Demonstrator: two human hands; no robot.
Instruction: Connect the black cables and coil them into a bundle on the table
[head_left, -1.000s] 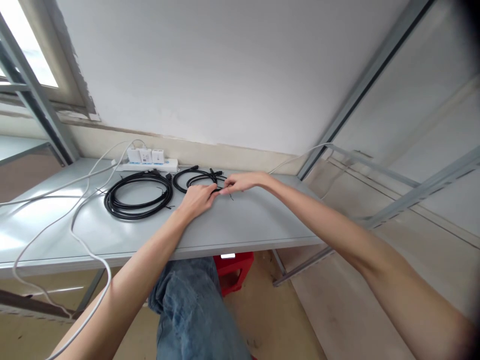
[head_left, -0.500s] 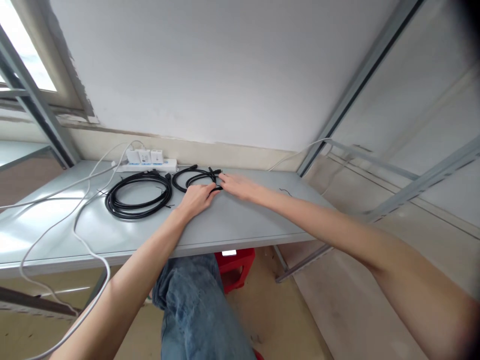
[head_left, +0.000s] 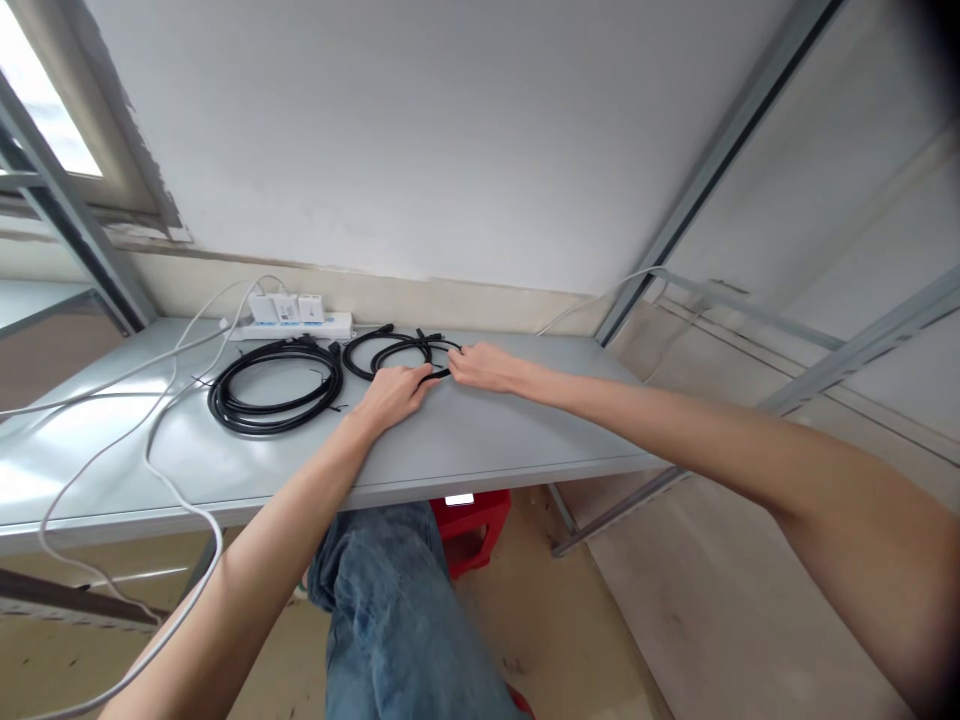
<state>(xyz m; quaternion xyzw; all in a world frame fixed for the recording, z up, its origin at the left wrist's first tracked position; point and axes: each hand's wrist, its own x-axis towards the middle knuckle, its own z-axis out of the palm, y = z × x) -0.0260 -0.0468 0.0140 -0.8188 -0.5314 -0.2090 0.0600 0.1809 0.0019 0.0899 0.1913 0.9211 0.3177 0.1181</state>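
A loosely looped black cable point(head_left: 358, 368) lies toward the back of the grey tabletop. My left hand point(head_left: 397, 392) rests at the near side of its loops, fingers closed around the cable. At the right side of the loops, my right hand point(head_left: 480, 366) pinches the same cable. Two plug ends of it show near the back, above the loops. Left of my left hand, a thicker coil of black cable point(head_left: 225, 412) lies flat, with thin ties sticking out from it.
A white power strip point(head_left: 341, 326) with several white adapters stands against the wall. White cords point(head_left: 154, 430) cross the table's left side and hang over its front edge. Below is a red stool point(head_left: 491, 520) with a bright phone-like rectangle point(head_left: 459, 499). Metal posts point(head_left: 720, 160) frame the table.
My right hand has moved slightly to the right, drawing the cable's right-hand loop out with it. My left hand stays nearly in place on the cable.
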